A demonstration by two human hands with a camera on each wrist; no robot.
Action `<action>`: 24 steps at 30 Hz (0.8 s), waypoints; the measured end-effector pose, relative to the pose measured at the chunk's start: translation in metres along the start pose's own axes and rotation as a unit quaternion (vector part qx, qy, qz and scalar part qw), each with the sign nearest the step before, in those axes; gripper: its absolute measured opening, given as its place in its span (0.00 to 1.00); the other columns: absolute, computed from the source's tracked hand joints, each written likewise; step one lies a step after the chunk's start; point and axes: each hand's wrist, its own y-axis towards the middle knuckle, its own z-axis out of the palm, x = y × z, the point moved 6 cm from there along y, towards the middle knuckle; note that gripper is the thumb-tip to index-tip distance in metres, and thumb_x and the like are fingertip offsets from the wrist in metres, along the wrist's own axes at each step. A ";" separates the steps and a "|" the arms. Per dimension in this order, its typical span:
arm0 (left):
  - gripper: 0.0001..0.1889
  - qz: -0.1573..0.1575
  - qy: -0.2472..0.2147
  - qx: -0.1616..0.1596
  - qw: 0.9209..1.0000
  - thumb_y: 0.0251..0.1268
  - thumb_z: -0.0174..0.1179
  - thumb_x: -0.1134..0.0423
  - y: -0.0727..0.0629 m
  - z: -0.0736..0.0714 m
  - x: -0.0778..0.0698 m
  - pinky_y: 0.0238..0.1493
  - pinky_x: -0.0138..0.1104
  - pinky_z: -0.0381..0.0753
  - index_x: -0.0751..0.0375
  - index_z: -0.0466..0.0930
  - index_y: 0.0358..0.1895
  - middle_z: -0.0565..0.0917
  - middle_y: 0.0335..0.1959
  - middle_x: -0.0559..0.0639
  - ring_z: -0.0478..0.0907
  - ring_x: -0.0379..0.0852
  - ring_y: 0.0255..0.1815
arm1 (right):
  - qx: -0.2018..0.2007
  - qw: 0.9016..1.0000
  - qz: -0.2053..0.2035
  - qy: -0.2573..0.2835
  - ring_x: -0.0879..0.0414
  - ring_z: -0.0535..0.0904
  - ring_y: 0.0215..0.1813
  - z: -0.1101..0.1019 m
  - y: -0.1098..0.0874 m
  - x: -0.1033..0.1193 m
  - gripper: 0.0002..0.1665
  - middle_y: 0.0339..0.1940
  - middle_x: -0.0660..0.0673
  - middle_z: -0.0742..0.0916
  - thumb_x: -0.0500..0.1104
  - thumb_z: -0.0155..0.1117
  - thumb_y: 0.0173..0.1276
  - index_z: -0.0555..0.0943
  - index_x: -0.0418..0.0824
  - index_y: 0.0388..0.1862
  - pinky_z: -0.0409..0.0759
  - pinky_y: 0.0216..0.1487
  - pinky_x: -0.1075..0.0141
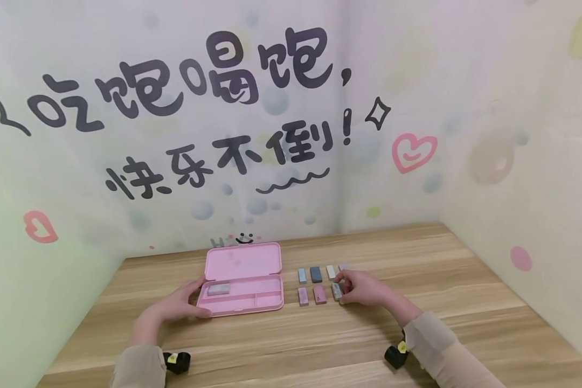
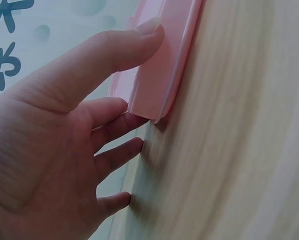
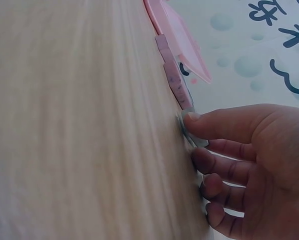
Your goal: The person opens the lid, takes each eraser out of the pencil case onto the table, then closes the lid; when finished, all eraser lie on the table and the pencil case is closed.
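A pink pencil case lies with its lid raised at the back. A grey eraser sits in its long rear compartment. My left hand holds the case's left end; in the left wrist view its thumb lies over the near side and fingertips touch the end. To the right, my right hand pinches a grey-green marbled eraser between thumb and fingers, low at the tabletop. Whether that eraser touches the table I cannot tell. Beside it lie a pink eraser and a mauve eraser.
Behind them stands a row with a light blue eraser, a dark blue eraser, a cream eraser and a pale lilac eraser, partly hidden by my right hand. The wooden table meets a printed backdrop.
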 end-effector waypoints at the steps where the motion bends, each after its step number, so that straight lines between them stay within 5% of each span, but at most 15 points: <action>1: 0.57 0.000 -0.001 0.000 1.000 0.48 0.73 0.47 0.000 0.000 0.000 0.65 0.66 0.52 0.67 0.47 0.76 0.52 0.73 0.73 0.48 0.72 0.71 | 0.000 1.000 -0.001 0.000 0.59 0.71 0.27 0.000 0.000 0.000 0.22 0.25 0.51 0.77 0.36 0.73 0.55 0.77 0.35 0.49 0.71 0.29 0.67; 24: 0.57 0.002 -0.012 0.003 1.000 0.48 0.73 0.48 -0.001 -0.001 -0.001 0.65 0.65 0.51 0.67 0.47 0.76 0.52 0.73 0.73 0.47 0.72 0.72 | 0.002 1.000 0.000 0.004 0.58 0.71 0.28 0.003 0.002 -0.003 0.22 0.25 0.51 0.77 0.35 0.72 0.56 0.76 0.35 0.49 0.70 0.30 0.67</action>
